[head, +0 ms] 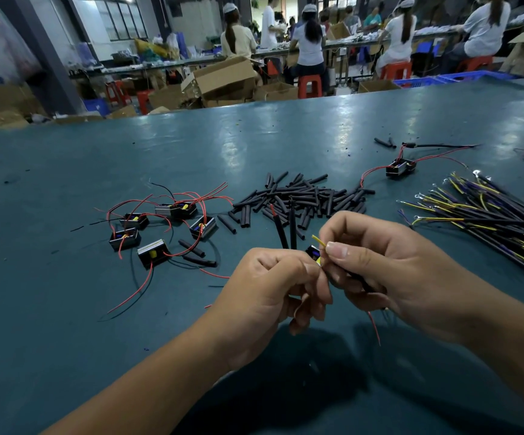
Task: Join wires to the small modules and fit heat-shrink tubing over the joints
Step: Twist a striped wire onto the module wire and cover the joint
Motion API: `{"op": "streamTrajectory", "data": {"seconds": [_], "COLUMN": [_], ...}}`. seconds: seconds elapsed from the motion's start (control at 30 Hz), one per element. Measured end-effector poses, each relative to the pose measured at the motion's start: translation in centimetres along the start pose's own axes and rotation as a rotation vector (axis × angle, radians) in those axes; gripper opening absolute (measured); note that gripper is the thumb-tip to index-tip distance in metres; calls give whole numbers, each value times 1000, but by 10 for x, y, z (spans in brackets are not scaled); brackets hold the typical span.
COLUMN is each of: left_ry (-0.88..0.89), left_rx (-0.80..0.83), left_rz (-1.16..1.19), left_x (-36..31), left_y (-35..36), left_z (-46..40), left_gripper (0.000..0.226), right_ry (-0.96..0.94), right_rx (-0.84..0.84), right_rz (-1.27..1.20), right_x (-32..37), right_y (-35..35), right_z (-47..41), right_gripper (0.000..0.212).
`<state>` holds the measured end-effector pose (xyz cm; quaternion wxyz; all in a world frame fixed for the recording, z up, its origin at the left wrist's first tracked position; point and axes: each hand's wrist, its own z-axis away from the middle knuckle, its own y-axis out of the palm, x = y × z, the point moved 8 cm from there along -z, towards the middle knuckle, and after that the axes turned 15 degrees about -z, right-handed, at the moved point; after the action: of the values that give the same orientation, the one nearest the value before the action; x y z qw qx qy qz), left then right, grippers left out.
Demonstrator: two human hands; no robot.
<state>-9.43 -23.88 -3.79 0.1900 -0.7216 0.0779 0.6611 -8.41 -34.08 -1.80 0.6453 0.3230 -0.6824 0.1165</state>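
Left hand (273,290) and right hand (376,265) meet above the bench (66,309), fingers curled; the right pinches a yellow wire (319,242), while the left's grip is hidden. A module (314,253) shows only partly between them, two tubes (285,227) rising behind. Tube pile (304,199), loose modules (160,227) and wire bundle (486,215) lie beyond.

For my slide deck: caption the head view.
Both hands join a yellow wire to a small module near heat-shrink tubes.

The table (66,309) under the hands looks smooth, slightly glossy; the tubing pieces (301,199) beyond them — matt black, rubbery.
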Motion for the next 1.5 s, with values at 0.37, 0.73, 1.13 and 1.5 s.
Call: {"op": "streamTrajectory", "data": {"seconds": [0.37, 0.73, 1.13, 1.5], "left_ry": [35, 78, 109, 153], "left_rx": [-33, -67, -142, -140], "left_rz": [-24, -58, -76, -165], "left_x": [-3, -9, -9, -12], "left_y": [-4, -5, -11, -6], "left_z": [1, 1, 1, 1], "left_gripper": [29, 25, 29, 29], "right_ry": [35, 71, 154, 230], "right_rx": [19, -35, -1, 8], "right_rz": [-75, -183, -327, -322], "right_x": [-3, -5, -19, -18], "right_y": [-1, -7, -7, -3], "right_z": [-1, -3, -6, -5], "right_gripper": [9, 2, 17, 27]}}
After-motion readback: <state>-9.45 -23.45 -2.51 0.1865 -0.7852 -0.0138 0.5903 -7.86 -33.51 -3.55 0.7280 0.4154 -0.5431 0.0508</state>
